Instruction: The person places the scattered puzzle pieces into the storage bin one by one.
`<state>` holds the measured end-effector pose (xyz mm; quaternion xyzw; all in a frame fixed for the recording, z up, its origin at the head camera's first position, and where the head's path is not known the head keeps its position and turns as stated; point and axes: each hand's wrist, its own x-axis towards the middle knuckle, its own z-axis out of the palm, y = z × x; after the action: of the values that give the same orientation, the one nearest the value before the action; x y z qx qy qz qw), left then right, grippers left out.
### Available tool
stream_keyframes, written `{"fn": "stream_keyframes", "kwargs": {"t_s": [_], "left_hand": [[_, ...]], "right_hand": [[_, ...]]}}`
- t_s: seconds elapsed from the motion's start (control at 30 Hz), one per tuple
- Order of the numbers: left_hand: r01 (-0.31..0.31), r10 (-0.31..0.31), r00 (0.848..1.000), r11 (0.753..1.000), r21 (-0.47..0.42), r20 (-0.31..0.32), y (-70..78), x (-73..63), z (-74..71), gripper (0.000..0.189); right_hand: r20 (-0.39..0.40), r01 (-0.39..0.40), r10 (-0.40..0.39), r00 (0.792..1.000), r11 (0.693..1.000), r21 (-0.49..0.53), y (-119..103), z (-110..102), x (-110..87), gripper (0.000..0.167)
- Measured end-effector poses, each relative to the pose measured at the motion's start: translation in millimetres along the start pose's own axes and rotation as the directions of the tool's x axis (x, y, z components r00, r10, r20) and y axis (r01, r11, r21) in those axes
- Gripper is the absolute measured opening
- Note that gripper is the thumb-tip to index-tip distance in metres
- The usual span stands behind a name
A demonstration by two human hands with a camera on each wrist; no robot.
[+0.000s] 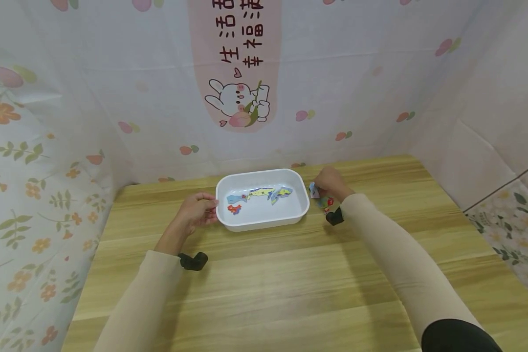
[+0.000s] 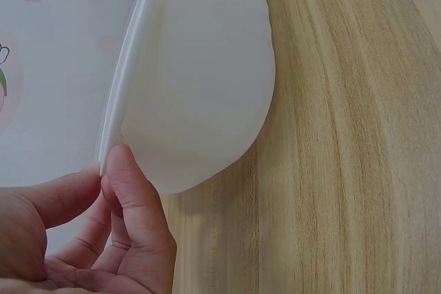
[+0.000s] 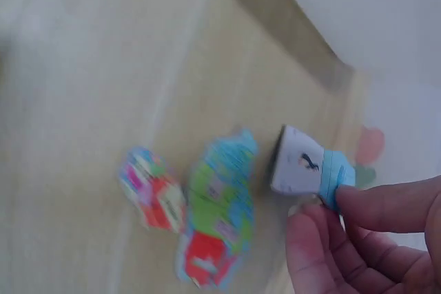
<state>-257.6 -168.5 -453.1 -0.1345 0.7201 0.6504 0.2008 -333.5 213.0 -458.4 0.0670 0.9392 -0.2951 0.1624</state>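
My left hand point(image 1: 196, 211) pinches the left rim of a white plastic tray point(image 1: 264, 225) between thumb and fingers; the left wrist view shows the tray's side wall point(image 2: 213, 87) beyond the fingertips. Several colourful flat cutouts lie inside, among them a red one point(image 1: 234, 209) and a yellow and blue one point(image 1: 283, 192). Just right of the tray, my right hand point(image 1: 333, 183) pinches a small white and light-blue cutout point(image 3: 299, 163) between thumb and fingers. Below that hand, a green, blue and red cutout point(image 3: 219, 204) and a smaller multicoloured one point(image 3: 155, 189) lie on the table, blurred.
A wood-grain table point(image 1: 264, 288) carries everything. Behind it hangs a white printed cloth point(image 1: 158, 98) with a rabbit picture, and a floral cloth point(image 1: 35, 205) hangs at the left. Black wrist mounts point(image 1: 193, 261) stick out from both sleeves.
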Motion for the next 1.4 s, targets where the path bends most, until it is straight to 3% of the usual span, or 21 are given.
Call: {"fn": "stream_keyframes", "kwargs": {"t_s": [0.13, 0.27, 0.47, 0.63, 0.8, 0.97, 1.2, 1.4], "left_hand": [[-0.001, 0.001, 1.000, 1.000, -0.002, 0.000, -0.6, 0.5, -0.8, 0.025], [-0.002, 0.002, 1.000, 1.000, 0.000, 0.001, -0.9, 0.7, -1.2, 0.026], [-0.006, 0.006, 1.000, 1.000, -0.002, 0.003, -1.6, 2.4, -0.5, 0.024], [-0.007, 0.007, 1.000, 1.000, -0.004, 0.003, -1.5, 2.5, 0.0, 0.022], [-0.005, 0.005, 1.000, 1.000, 0.003, -0.001, -1.1, 1.0, -0.1, 0.022], [0.000, 0.000, 1.000, 1.000, 0.008, -0.003, -1.3, -1.7, 0.0, 0.024], [-0.003, 0.003, 1.000, 1.000, -0.004, 0.007, -3.8, -1.5, -0.5, 0.022], [-0.011, 0.011, 1.000, 1.000, 0.006, 0.001, -3.1, -0.6, -1.1, 0.023]], "right_hand": [[-0.022, 0.004, -0.001, 1.000, 0.994, 0.108, 3, -15, 0.2, 0.016], [-0.023, -0.059, 0.071, 0.997, 0.934, 0.351, 5, -28, -1.9, 0.020], [-0.024, -0.054, 0.075, 0.997, 0.874, 0.482, 7, -39, -7.9, 0.026], [0.005, -0.061, 0.070, 0.998, 0.837, 0.544, 7, -45, -13.8, 0.032], [0.026, -0.073, 0.072, 0.997, 0.799, 0.597, 5, -48, -19.0, 0.024], [0.056, -0.074, 0.049, 0.997, 0.739, 0.670, 1, -47, -26.9, 0.015], [0.142, -0.110, -0.006, 0.990, 0.602, 0.791, -5, -42, -36.9, 0.009], [0.196, -0.145, -0.036, 0.980, 0.545, 0.826, -21, -35, -42.3, 0.008]]}}
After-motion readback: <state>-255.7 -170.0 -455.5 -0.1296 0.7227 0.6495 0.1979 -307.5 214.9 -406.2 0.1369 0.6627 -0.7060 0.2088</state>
